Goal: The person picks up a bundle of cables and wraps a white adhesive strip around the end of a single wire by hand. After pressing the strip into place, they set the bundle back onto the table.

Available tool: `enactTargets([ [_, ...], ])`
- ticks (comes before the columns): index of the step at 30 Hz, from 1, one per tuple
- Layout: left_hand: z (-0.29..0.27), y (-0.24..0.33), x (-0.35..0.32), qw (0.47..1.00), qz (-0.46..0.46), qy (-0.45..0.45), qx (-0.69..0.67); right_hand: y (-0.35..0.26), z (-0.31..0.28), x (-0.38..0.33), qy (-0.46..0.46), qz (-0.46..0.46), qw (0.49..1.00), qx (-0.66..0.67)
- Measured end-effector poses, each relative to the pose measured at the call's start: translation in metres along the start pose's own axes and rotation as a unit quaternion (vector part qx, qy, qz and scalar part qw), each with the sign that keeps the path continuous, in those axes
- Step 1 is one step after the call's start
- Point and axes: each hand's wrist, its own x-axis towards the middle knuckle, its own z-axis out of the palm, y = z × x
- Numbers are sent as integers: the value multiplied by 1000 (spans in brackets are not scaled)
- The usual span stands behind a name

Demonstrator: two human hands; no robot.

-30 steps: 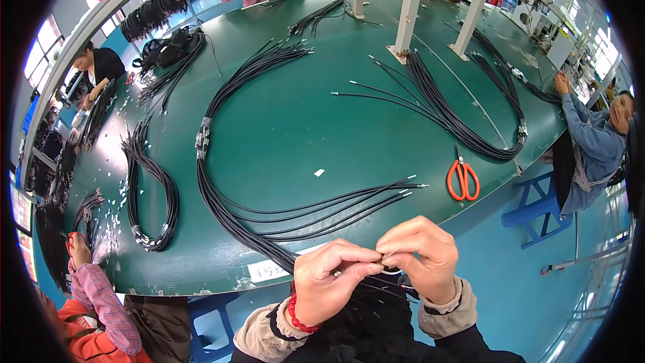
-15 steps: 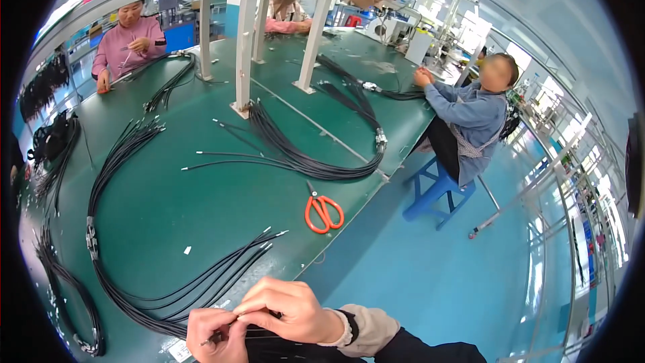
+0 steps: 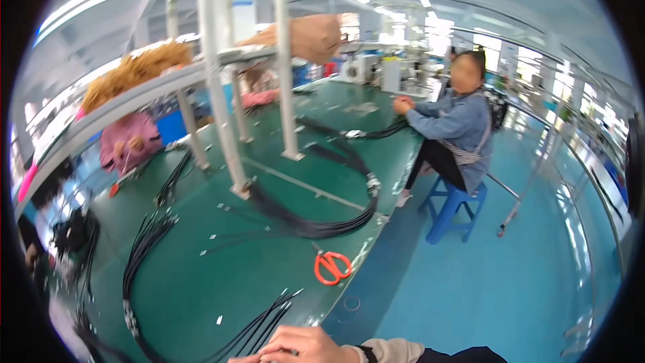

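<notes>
My right hand (image 3: 302, 345) is at the lower edge, fingers bent and drawn together; what they pinch, if anything, is cut off by the edge. Only a sliver of what looks like my left hand (image 3: 243, 359) shows beside it, too little to read its fingers. Just beyond lie the loose ends of black cables (image 3: 267, 316) with pale tips. They appear to belong to a long black cable bundle (image 3: 127, 282) curving along the left, bound with a light wrap (image 3: 130, 319). Red-handled scissors (image 3: 332, 265) rest near the table's right edge.
Another curved cable bundle (image 3: 329, 230) lies farther across the green table (image 3: 181, 289). White posts (image 3: 223, 114) rise from it to a shelf. A co-worker (image 3: 450, 124) sits at the right on a blue stool (image 3: 450, 205); a person in pink (image 3: 131, 141) works at far left.
The view has tilted up and shifted, so the table's contents sit lower in it. My hands have slid toward the lower edge, the left almost out of sight.
</notes>
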Motion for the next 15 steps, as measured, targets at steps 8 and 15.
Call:
enactTargets([
  [8, 12, 47, -19, 997, -56, -36, -46, -48, -50, -16, 17, 21, 1000, 3],
  [15, 66, 23, -20, 999, -27, -29, -9, 10, -79, -6, -12, -24, 1000, 14],
])
